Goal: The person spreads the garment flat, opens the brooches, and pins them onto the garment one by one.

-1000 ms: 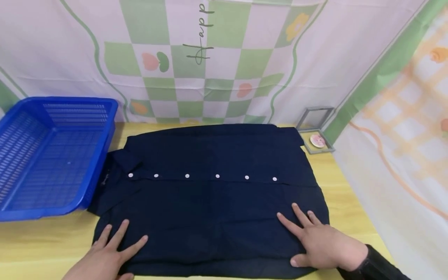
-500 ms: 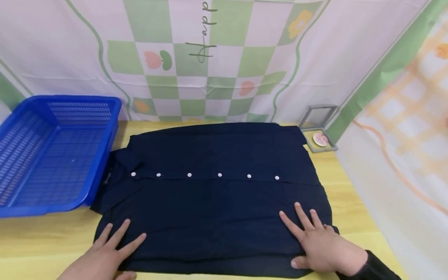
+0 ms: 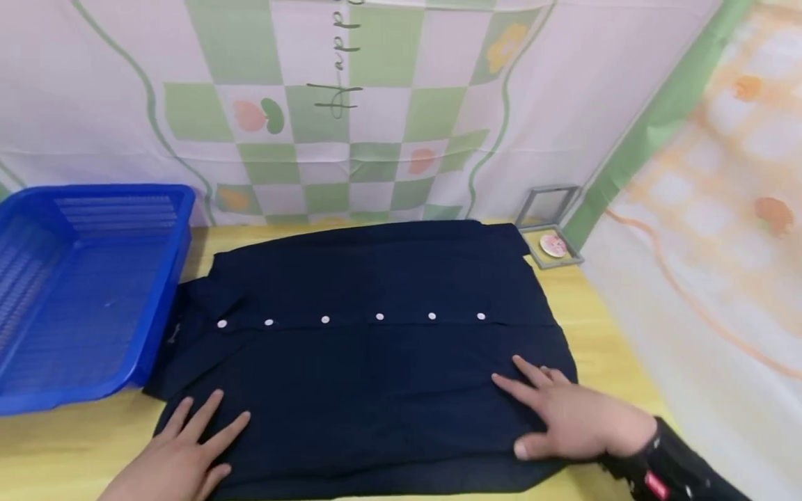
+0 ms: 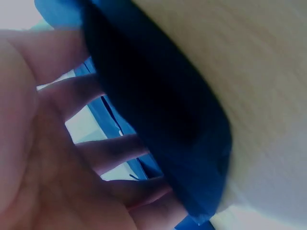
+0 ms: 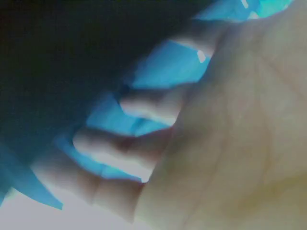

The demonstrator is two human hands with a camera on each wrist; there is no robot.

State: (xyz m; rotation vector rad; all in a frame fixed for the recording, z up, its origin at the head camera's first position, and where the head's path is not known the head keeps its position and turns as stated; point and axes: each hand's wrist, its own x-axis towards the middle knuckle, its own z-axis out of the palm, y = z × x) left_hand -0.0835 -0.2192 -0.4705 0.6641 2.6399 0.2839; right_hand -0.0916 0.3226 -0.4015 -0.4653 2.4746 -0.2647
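A dark navy button-up shirt (image 3: 351, 376) lies flat, its collar at the left and a row of several white buttons running across the middle. My left hand (image 3: 178, 452) rests on its near left part, fingers spread. On the near right part my right hand (image 3: 570, 417) rests with fingers extended and thumb apart. In the left wrist view, the fingertips of the left hand (image 4: 72, 158) go out of sight behind a fold of dark cloth. The right wrist view shows the palm of the right hand (image 5: 230, 134) and its fingers against the cloth.
A blue plastic basket (image 3: 134, 379) stands at the left, against the collar end. At the far right corner is a small grey hinged frame (image 3: 567, 263) with a pink-and-white round badge (image 3: 553, 245) in it. The yellow table (image 3: 595, 320) meets patterned curtains (image 3: 313, 160).
The head view has shifted slightly, so the scene sits further left. My left thumb has come up onto the shirt's near edge. The right hand's fingers lie closer together, and both hands stay on the shirt.
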